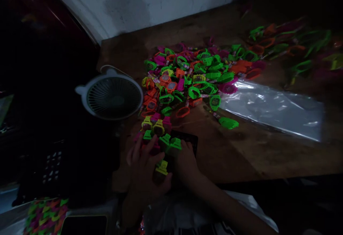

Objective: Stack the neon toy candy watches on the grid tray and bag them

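Observation:
Several neon toy watches sit close together at the table's near edge, on or beside a dark flat thing (191, 140). My left hand (146, 167) lies over the left of this group with its fingers spread. A yellow toy watch (161, 169) shows between its thumb and fingers. My right hand (187, 160) is on the right side, fingers curled in against a green toy watch (175, 143); its fingertips are partly hidden in the dark. Beyond the fingers are another yellow toy watch (158, 127) and magenta ones.
A large heap of green, orange, magenta and yellow toy watches (187, 74) covers the wooden table (225, 156). To its right lies a clear plastic bag (276, 109). A small round fan (114, 97) stands left. A phone-like dark slab (84, 225) is at bottom left.

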The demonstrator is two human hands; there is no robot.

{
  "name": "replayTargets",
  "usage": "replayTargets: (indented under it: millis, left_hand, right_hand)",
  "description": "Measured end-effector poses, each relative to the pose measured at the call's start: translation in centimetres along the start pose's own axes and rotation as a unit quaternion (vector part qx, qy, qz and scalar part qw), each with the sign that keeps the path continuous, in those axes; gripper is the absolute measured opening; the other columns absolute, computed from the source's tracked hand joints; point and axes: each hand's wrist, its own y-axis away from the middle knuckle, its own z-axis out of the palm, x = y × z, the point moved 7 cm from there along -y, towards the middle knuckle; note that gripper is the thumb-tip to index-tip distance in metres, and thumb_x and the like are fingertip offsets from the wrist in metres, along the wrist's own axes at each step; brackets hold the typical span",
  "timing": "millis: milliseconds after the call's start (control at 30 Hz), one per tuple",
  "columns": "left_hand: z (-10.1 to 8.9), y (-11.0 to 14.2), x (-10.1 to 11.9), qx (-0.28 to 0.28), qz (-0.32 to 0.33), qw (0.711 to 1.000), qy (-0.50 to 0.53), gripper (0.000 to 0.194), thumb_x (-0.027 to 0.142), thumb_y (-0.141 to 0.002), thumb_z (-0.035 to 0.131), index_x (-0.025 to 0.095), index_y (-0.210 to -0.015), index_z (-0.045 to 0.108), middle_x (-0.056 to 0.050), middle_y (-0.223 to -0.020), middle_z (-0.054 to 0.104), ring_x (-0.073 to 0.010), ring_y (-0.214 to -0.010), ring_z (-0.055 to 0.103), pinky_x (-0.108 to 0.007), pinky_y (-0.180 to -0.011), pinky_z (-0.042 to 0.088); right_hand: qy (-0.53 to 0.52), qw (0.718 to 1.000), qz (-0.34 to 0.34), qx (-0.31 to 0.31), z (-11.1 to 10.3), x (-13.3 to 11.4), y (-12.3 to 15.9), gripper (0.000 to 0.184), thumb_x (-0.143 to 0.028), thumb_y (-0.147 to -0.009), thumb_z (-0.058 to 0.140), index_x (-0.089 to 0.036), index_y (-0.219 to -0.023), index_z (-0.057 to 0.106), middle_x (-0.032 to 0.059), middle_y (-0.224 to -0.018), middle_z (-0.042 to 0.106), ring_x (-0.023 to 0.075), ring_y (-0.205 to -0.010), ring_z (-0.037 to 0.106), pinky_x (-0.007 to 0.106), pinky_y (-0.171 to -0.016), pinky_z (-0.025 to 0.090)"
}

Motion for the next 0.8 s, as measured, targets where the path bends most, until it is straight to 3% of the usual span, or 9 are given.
replayTargets:
  millis: [167,300,500,600,667,733,800]
  left_hand:
    - [0.3,-0.1,-0.1,0.004,0.013,1.0,-0.016,0.037,0.034,-0.069,0.066,0.023,-0.101,0.051,-0.015,-0.137,0.048,-0.0423,-0.137,0.023,-0.061,-0.095,0.03]
    - [0.5,-0.1,-0.2,0.011,-0.002,0.999,-0.03,0.035,0.037,-0.07,0.066,0.022,-0.099,0.053,-0.014,-0.135,0.049,-0.0423,-0.136,0.024,-0.062,-0.096,0.03]
    - [-0.1,-1.5,1.6,0.012,0.023,0.995,-0.1,0.055,0.037,-0.077,0.064,0.022,-0.127,0.047,-0.012,-0.138,0.048,-0.0404,-0.136,0.025,-0.065,-0.104,0.025]
    - [0.3,-2.7,2.3,-0.018,0.03,0.99,-0.134,0.046,0.037,-0.084,0.057,0.028,-0.128,0.049,-0.005,-0.141,0.046,-0.0376,-0.136,0.026,-0.065,-0.106,0.022]
    - [0.9,-3.3,2.5,-0.038,0.033,0.99,-0.13,0.04,0.034,-0.088,0.052,0.029,-0.127,0.051,-0.002,-0.142,0.046,-0.0337,-0.135,0.03,-0.063,-0.107,0.022]
    - [1.3,-3.6,2.4,-0.038,0.025,0.992,-0.12,0.034,0.031,-0.088,0.05,0.029,-0.122,0.054,0.0,-0.141,0.046,-0.0311,-0.134,0.032,-0.062,-0.107,0.022]
    - [1.6,-3.7,2.1,-0.031,0.018,0.993,-0.116,0.031,0.029,-0.087,0.05,0.029,-0.117,0.057,0.001,-0.141,0.046,-0.0307,-0.135,0.031,-0.062,-0.107,0.021]
  right_hand:
    - [0.024,0.999,-0.007,0.024,0.4,-0.8,0.1,0.021,-0.015,-0.086,0.053,-0.02,-0.1,0.067,0.0141,-0.095,0.062,0.0275,-0.086,0.049,0.041,-0.074,0.036]
    - [0.013,1.0,0.017,-0.002,0.9,-0.8,0.0,0.024,-0.016,-0.088,0.049,-0.021,-0.106,0.066,0.014,-0.099,0.061,0.0268,-0.088,0.05,0.041,-0.076,0.039]
    - [-0.017,0.999,-0.018,-0.046,0.8,0.3,0.3,0.031,-0.02,-0.089,0.053,-0.018,-0.119,0.059,0.014,-0.114,0.06,0.0282,-0.101,0.052,0.044,-0.088,0.039]
    - [-0.113,0.989,-0.091,-0.039,-1.9,2.3,-0.9,0.03,-0.02,-0.089,0.052,-0.018,-0.119,0.058,0.0101,-0.109,0.062,0.0226,-0.099,0.056,0.036,-0.086,0.043]
    - [-0.118,0.987,-0.1,0.031,-5.1,4.7,-2.8,0.033,-0.018,-0.092,0.047,-0.019,-0.124,0.054,0.0101,-0.115,0.06,0.0205,-0.101,0.055,0.033,-0.086,0.044]
    - [-0.002,0.992,-0.059,0.113,-7.9,7.2,-5.2,0.037,-0.016,-0.091,0.046,-0.019,-0.128,0.053,0.0142,-0.127,0.053,0.0258,-0.11,0.05,0.038,-0.089,0.042]
    - [0.124,0.983,-0.072,0.115,-8.7,8.1,-7.6,0.035,-0.016,-0.09,0.048,-0.019,-0.124,0.056,0.0157,-0.134,0.047,0.0307,-0.112,0.047,0.043,-0.088,0.041]
